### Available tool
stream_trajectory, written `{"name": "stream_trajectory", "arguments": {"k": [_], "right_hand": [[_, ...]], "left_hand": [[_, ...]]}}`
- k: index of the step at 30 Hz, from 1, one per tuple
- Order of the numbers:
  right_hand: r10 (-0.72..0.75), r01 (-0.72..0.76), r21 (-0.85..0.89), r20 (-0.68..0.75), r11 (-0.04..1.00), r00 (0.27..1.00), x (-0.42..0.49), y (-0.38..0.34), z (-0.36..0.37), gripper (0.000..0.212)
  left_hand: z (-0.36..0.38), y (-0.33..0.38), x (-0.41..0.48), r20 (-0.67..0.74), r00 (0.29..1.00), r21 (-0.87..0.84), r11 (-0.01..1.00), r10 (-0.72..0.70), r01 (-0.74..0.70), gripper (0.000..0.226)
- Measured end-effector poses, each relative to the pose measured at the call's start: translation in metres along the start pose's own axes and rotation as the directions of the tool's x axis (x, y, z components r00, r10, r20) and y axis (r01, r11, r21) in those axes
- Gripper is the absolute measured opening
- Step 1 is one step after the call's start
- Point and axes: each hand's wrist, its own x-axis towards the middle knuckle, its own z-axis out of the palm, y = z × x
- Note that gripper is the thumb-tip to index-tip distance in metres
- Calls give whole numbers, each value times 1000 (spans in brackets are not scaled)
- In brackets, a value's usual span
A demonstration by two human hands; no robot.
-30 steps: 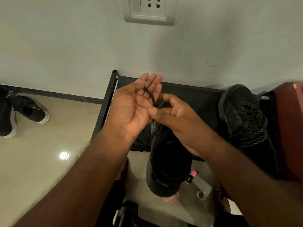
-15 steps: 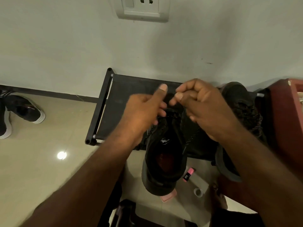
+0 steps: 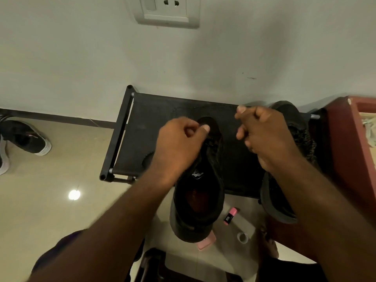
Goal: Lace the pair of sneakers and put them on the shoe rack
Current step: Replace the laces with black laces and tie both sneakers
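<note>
- A pair of black shoes with white soles [image 3: 26, 139] lies on the floor tiles at the far left, well apart from everything else.
- The black shoe rack [image 3: 142, 123] stands against the wall, below a white wall socket [image 3: 168, 11].
- The left hand [image 3: 181, 143] is closed, fingers curled and thumb pressed to the forefinger, right over the laces [image 3: 210, 144] of the middle sneaker [image 3: 199, 200].
- That sneaker rests with its toe on the rack's top shelf and its heel hanging over the front edge; the left wrist covers part of its left side.
- Below the heel on the floor are a pink block [image 3: 206, 242], a pink highlighter [image 3: 230, 216] and a small roll of tape [image 3: 242, 237].
- The right hand [image 3: 264, 135] is also closed, thumb on top of the curled forefinger, raised over the shelf between the two sneakers.
- Both hands look set in a pinch, but a dark lace against the black shelf cannot be made out, so I cannot tell whether either grips one.
- The second sneaker [image 3: 293, 123] lies on the rack's right end, largely hidden by the right forearm.
- A red-brown cabinet [image 3: 350, 149] stands just beside the rack.
</note>
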Motion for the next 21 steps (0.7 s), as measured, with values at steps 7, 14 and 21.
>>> {"name": "stream_trajectory", "arguments": {"k": [7,14,21], "right_hand": [[225,-241,103,149,965,963,-2,8,7,21],[184,-185,-3,94,983,978,-4,23,7,10],[233,-244,64,144,968,962,-4,36,13,4]], "left_hand": [[28,7,-21,198,980,494,864,-3,-97,43],[30,8,-23,181,982,457,889,-53,-37,39],[33,3,-19,203,976,380,925,-75,-8,31]]}}
